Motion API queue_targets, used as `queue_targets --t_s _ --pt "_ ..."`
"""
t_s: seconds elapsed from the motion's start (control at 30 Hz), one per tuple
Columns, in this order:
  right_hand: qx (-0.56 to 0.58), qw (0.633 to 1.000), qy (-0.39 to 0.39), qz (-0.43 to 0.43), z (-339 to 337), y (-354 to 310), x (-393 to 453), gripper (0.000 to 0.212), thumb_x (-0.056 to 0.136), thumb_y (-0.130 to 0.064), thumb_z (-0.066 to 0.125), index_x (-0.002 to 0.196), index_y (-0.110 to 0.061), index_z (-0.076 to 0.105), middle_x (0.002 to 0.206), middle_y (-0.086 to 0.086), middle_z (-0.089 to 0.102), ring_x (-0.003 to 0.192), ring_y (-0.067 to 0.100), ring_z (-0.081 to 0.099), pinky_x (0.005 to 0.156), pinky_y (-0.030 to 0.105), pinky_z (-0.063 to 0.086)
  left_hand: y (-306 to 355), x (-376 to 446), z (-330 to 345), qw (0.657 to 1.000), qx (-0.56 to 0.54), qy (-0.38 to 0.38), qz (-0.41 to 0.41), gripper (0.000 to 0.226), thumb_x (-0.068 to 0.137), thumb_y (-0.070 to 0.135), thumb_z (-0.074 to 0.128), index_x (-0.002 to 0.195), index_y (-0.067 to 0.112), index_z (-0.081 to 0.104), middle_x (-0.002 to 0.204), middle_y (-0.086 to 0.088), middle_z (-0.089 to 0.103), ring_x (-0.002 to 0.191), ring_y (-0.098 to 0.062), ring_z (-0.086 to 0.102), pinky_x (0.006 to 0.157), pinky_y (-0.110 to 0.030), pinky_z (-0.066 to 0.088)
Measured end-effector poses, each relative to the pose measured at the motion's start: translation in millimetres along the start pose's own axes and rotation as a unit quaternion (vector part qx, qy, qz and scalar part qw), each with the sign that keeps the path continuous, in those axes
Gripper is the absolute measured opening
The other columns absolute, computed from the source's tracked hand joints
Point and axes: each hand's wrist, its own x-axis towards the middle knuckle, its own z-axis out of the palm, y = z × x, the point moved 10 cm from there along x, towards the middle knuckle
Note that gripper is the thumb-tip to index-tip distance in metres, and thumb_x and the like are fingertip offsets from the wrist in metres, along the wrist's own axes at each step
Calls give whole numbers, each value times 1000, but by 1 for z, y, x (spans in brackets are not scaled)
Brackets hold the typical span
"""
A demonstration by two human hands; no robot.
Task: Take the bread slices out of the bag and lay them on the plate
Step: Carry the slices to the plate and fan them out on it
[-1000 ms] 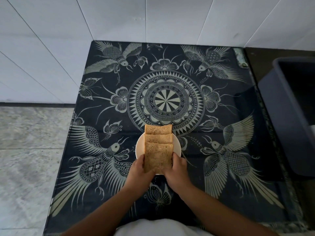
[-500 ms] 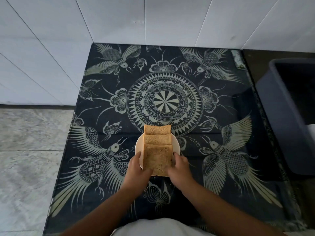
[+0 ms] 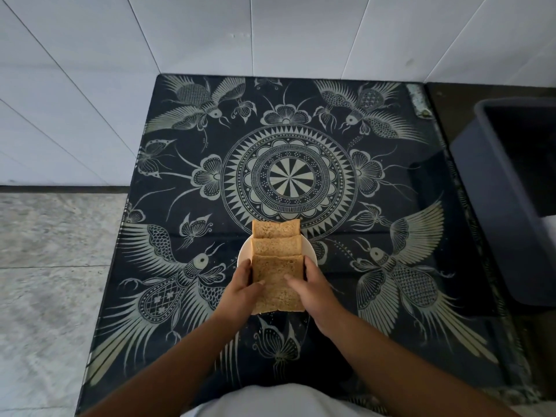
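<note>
Three brown bread slices overlap in a row on a small white plate (image 3: 244, 254) near the table's front middle. The far slice (image 3: 276, 228) and the middle slice (image 3: 276, 246) lie flat. The near slice (image 3: 277, 279) overhangs the plate toward me. My left hand (image 3: 240, 291) grips its left edge, thumb on top. My right hand (image 3: 313, 291) grips its right edge, thumb on top. No bag is in view.
The table (image 3: 288, 182) has a black top with pale bird, flower and mandala patterns under glass. A dark grey bin (image 3: 508, 206) stands to the right. White tiled wall lies behind, grey stone floor to the left.
Both hands stay on the near slice. Their thumbs have slid further onto its top. The slices and plate hold the same places.
</note>
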Motion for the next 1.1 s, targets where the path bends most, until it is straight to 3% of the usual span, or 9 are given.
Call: queue_targets --t_s 0.23,0.4,0.47,0.6,0.7,0.8,0.93,1.03,1.1 --pt "33 999 -28 4 5 2 0 63 79 -36 68 137 -29 45 122 -2 68 108 17 66 95 48 52 2 -1 1 999 -11 -34 -2 50 95 -7 44 133 26 38 130 -9 54 104 -10 65 75 -24 56" --pt "4 1000 -24 10 6 4 -1 72 82 -37 68 145 -29 34 131 0 62 115 18 61 99 49 49 3 -3 3 999 25 -44 8 55 95 -7 47 141 19 35 132 -9 55 114 -13 60 86 -29 55" --pt "-28 999 19 -4 -2 -1 -3 73 85 -37 67 148 -29 30 136 1 58 118 19 58 101 49 48 5 -6 -5 999 41 -7 23 53 95 -1 52 138 25 38 129 -2 55 110 -8 62 80 -23 55" --pt "-81 989 123 -17 -29 -3 -7 87 88 -32 67 155 -22 11 154 6 33 138 24 35 112 46 34 3 -9 -24 995 57 63 45 57 94 8 59 145 19 34 130 -3 57 117 -21 58 89 -33 54" --pt "-44 995 94 1 -26 6 -7 83 91 -28 65 154 -21 13 149 6 41 130 22 44 105 39 40 1 -11 -20 997 55 42 33 51 96 8 55 142 23 38 124 3 61 110 -9 62 76 -15 53" --pt "-36 996 83 -8 -23 6 -8 80 92 -26 65 154 -19 15 142 3 46 120 14 47 95 31 40 -2 -11 -20 997 63 31 20 57 97 12 55 148 21 32 130 3 58 111 -7 60 74 -10 50" --pt "-29 996 78 -20 -23 5 -5 79 92 -25 66 153 -18 17 135 -3 50 111 8 52 86 22 42 -3 -7 -17 995 99 18 20 67 96 10 57 152 15 20 122 20 50 89 20 59 65 -1 46" --pt "-53 997 55 -21 -21 6 -4 77 91 -24 67 152 -20 20 125 -14 56 100 -7 54 77 11 44 -1 -9 -17 986 163 4 28 73 95 15 60 152 20 15 145 7 37 116 -2 51 79 -6 45" --pt "-78 996 48 -24 -23 5 -6 75 90 -27 68 149 -21 23 137 -9 51 100 -18 49 78 5 44 6 -12 -18 976 211 -4 54 67 93 24 62 148 29 24 152 -1 35 134 -23 41 96 -22 48"
